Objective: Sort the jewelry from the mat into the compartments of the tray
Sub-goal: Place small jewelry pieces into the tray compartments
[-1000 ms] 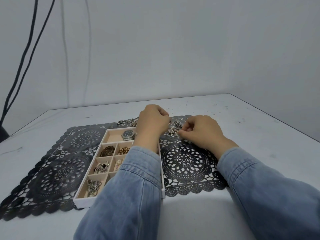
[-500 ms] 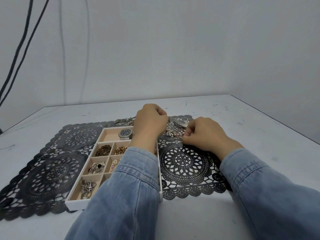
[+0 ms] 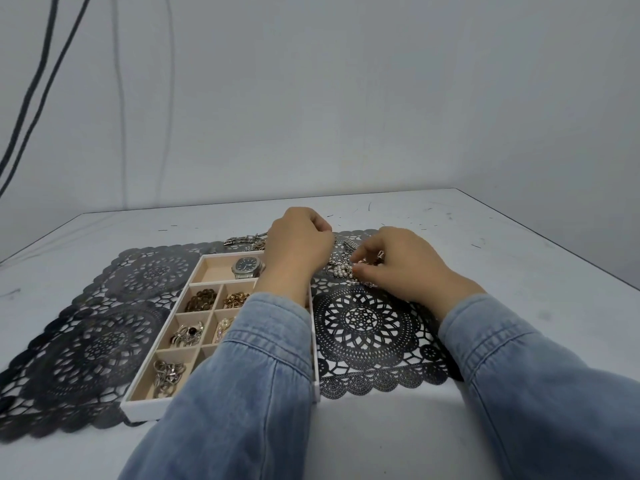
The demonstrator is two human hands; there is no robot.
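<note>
A white tray [image 3: 152,405] with beige compartments lies on the black lace mat [image 3: 367,327]. A silver watch [image 3: 246,267] sits in its far compartment; chains and rings fill several left compartments. My left hand [image 3: 298,247] is curled into a fist over the tray's far right corner, and its forearm hides the right compartments. My right hand [image 3: 398,261] rests on the mat with its thumb and fingers pinched on a pearl cluster [image 3: 341,270] in a small pile of jewelry. More silver pieces [image 3: 242,240] lie beyond the tray.
The mat sits on a white table [image 3: 519,244] whose right edge runs diagonally at the far right. A grey wall stands behind, with dark cables [image 3: 34,98] hanging at the left.
My right hand has shifted slightly and its fingers have closed on the pearl cluster. My left hand has stayed fisted in place.
</note>
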